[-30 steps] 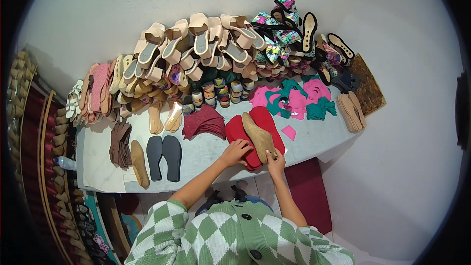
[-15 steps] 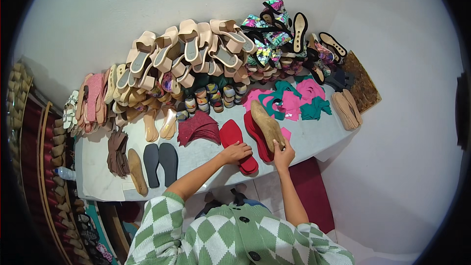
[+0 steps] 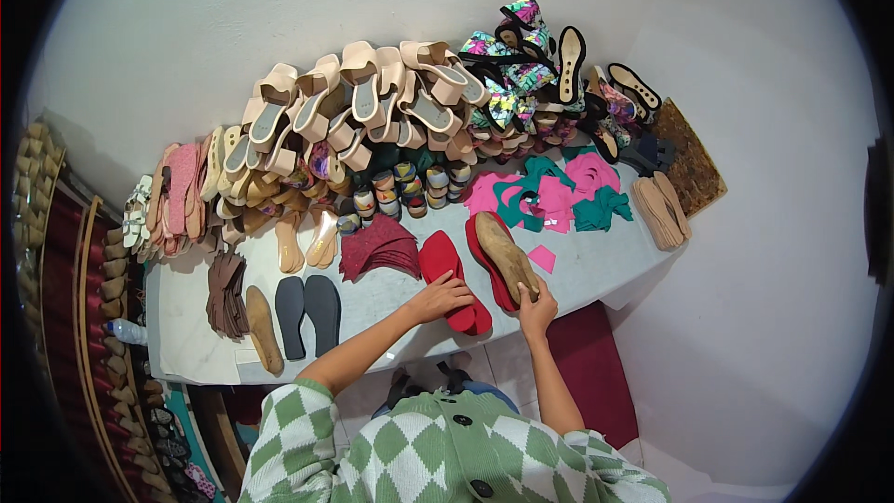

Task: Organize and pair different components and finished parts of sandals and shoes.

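Tan insole (image 3: pixel 504 251) lying aslant on top of a red sole piece (image 3: pixel 487 272), near the front edge of the pale worktable (image 3: pixel 196 335), heel end toward the body; right hand (image 3: pixel 535 305) pinching that near end, fingers closed on the tan insole and the red edge beneath it. Left hand (image 3: pixel 440 296) pressed flat, fingers spread, on a second red sole piece (image 3: pixel 452 275) just to the left, the two hands near each other but not touching. Judged from this: mid-way through pairing or aligning insole with red sole, one set being squared up while the other is held down. Next move likely calling for a careful match of outlines at the heel, steady pressure so the top piece does not slide, and a check that left and right shapes agree. Further out: a fan of dark red cut pieces (image 3: pixel 377 247) beside the left hand, two dark grey soles (image 3: pixel 307 315) and a tan one (image 3: pixel 264 328) nearer the left end, a stack of brown cut pieces (image 3: pixel 226 281). Beyond the hands, pink and teal cut straps (image 3: pixel 554 191), a small pink scrap (image 3: pixel 541 258), tan insoles (image 3: pixel 661 210) at the right end. At the back, against the white wall, heaped beige sandals (image 3: pixel 372 102) and floral ones (image 3: pixel 517 56)
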`<state>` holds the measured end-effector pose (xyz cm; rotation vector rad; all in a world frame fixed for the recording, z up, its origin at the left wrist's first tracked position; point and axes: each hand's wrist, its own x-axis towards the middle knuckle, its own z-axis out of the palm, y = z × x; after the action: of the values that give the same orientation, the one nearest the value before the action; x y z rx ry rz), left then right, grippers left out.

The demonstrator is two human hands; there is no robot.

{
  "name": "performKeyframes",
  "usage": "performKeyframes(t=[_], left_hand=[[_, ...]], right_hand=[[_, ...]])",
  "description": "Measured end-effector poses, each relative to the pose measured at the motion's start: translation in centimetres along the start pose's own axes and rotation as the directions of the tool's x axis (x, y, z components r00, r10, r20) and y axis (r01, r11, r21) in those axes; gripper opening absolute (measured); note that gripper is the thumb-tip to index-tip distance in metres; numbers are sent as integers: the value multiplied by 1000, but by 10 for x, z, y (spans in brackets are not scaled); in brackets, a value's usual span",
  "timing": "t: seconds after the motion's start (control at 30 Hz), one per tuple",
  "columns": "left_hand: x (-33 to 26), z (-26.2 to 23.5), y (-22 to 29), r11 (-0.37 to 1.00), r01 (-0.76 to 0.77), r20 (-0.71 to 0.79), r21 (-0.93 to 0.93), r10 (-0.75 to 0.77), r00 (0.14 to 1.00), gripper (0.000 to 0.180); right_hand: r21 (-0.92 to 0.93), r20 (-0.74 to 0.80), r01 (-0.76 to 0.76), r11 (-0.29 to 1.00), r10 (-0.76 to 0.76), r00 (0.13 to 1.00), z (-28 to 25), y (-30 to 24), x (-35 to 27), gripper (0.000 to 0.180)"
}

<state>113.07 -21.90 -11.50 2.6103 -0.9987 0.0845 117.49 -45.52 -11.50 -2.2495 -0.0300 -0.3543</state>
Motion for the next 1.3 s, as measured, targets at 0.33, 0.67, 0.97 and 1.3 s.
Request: performKeyframes(t=[0.33,0.67,0.97,1.3], left_hand=[[-9,-37,16,994,75,13,-83,-74,997,31],[3,-65,19,993,88,32,-83,-86,996,31],[2,-92,26,975,89,-82,-206,-108,991,31],[24,-151,27,990,109,-246,-85,-127,961,30]], right_hand=[[49,-85,-23,999,27,996,-26,7,29,35],[-73,-20,-3,997,2,1000,0,2,19,37],[41,-4,35,999,-35,999,-3,14,14,37],[6,64,131,991,-131,989,-8,15,26,34]])
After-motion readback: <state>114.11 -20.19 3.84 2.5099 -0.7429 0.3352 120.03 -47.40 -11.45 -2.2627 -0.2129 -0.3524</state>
